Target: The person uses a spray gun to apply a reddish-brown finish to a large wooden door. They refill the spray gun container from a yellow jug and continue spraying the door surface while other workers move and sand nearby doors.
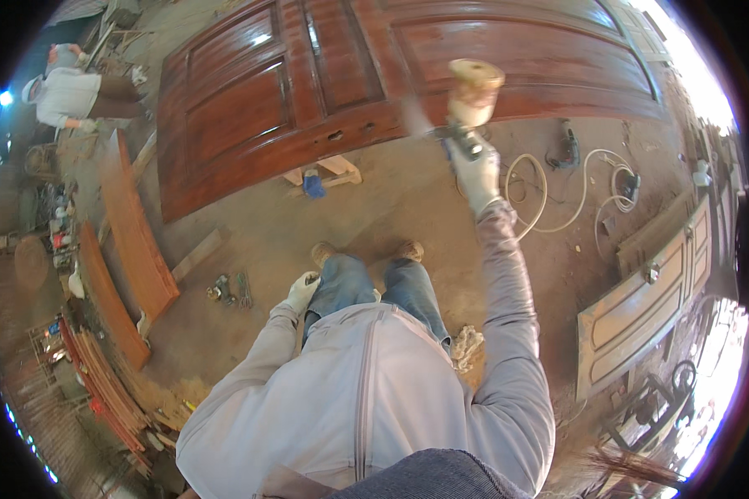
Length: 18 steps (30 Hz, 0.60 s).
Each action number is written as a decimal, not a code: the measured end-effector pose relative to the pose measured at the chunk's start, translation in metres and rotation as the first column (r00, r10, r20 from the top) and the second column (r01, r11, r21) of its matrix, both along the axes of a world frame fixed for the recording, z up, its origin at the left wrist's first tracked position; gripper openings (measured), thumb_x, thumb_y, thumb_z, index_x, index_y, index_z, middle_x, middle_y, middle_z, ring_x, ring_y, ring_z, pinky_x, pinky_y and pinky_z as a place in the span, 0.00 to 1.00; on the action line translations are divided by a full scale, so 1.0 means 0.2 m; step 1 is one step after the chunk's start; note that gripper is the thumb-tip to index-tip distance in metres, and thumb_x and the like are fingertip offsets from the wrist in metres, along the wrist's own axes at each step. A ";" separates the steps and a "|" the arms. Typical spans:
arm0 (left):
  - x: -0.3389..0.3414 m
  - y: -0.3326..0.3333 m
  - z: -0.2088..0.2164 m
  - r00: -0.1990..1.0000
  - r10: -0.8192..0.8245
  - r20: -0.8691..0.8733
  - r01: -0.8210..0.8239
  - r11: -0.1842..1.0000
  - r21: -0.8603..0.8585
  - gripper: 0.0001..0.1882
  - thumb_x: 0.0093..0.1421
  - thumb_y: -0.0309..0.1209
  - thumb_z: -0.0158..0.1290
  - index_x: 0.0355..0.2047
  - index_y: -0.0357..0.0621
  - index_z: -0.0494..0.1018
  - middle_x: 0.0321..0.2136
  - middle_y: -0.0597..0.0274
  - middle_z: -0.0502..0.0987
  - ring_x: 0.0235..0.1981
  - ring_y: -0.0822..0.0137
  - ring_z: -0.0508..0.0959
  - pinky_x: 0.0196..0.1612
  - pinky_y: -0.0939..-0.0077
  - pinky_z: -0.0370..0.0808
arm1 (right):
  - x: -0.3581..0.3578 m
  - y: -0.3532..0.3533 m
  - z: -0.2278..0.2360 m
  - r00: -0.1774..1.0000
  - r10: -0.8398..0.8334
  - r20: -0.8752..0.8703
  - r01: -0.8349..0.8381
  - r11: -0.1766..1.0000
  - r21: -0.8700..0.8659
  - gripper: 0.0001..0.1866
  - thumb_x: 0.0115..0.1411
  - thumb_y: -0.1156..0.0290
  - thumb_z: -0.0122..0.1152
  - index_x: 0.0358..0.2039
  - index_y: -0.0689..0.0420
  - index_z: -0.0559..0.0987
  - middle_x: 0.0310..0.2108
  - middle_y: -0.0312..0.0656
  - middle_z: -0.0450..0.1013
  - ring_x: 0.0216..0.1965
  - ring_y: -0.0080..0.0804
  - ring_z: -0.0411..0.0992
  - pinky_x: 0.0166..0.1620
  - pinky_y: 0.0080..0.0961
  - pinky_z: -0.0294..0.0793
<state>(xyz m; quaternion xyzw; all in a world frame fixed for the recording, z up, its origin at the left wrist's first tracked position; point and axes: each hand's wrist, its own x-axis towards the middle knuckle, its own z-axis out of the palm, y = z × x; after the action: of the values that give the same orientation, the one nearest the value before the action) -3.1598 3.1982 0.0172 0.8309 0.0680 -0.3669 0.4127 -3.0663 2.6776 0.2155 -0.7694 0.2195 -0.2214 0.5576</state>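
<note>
My right hand [478,176], in a pale glove, is closed round the handle of a spray gun [464,140]. A cup smeared with brown and cream [476,87] sits on top of the gun. A whitish blur, perhaps spray mist, shows at the gun's left, over the near edge of a large reddish-brown panelled wooden door [341,137]. The door is glossy and lies flat, raised off the floor. My left hand [302,291], also gloved, hangs beside my left thigh with its fingers curled; what they hold, if anything, cannot be made out.
A pale hose [545,195] loops on the floor at right, near a dark power tool [567,148]. A wooden trestle [339,172] with a blue thing stands under the door. Brown planks [133,224] lie left; a panelled door [641,303] leans right. Two people [71,96] are far left.
</note>
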 end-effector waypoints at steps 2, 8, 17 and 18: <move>0.00 0.13 -0.04 0.997 0.077 0.014 -0.077 0.997 -0.032 0.19 0.65 0.34 0.58 0.52 0.37 0.74 0.43 0.62 0.80 0.44 0.74 0.77 0.49 0.77 0.74 | 0.02 0.29 -0.04 0.958 0.189 -0.216 -0.127 0.954 0.270 0.17 0.59 0.71 0.67 0.49 0.60 0.82 0.35 0.39 0.81 0.32 0.20 0.75 0.42 0.23 0.77; 0.02 0.31 0.15 0.982 0.136 0.130 -0.137 0.991 -0.003 0.18 0.65 0.34 0.57 0.52 0.38 0.74 0.40 0.63 0.79 0.38 0.74 0.77 0.43 0.78 0.75 | -0.12 0.70 -0.17 0.993 -0.002 0.116 -0.035 0.947 0.321 0.16 0.63 0.73 0.64 0.51 0.63 0.80 0.40 0.34 0.78 0.36 0.16 0.74 0.38 0.17 0.75; -0.54 1.24 0.05 0.917 0.323 -0.233 -0.287 0.941 0.177 0.16 0.65 0.42 0.57 0.47 0.45 0.76 0.28 0.68 0.77 0.27 0.76 0.74 0.27 0.78 0.70 | -0.26 1.48 -0.21 0.999 -0.015 0.031 0.019 0.993 -0.119 0.22 0.62 0.73 0.65 0.57 0.63 0.76 0.50 0.47 0.79 0.50 0.27 0.77 0.52 0.26 0.75; -0.57 1.32 0.05 0.911 0.336 -0.240 -0.298 0.937 0.181 0.16 0.65 0.41 0.57 0.46 0.46 0.76 0.28 0.68 0.77 0.27 0.76 0.74 0.26 0.78 0.70 | -0.22 1.65 -0.19 0.998 0.033 0.047 -0.028 0.994 -0.102 0.23 0.60 0.73 0.66 0.56 0.63 0.77 0.49 0.48 0.80 0.50 0.27 0.78 0.52 0.26 0.75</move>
<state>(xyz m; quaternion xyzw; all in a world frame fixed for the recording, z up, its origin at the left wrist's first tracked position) -3.2739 3.4631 0.0267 0.7785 0.2827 -0.3980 0.3945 -3.1108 3.0076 0.1767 -0.7941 0.1826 -0.2425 0.5265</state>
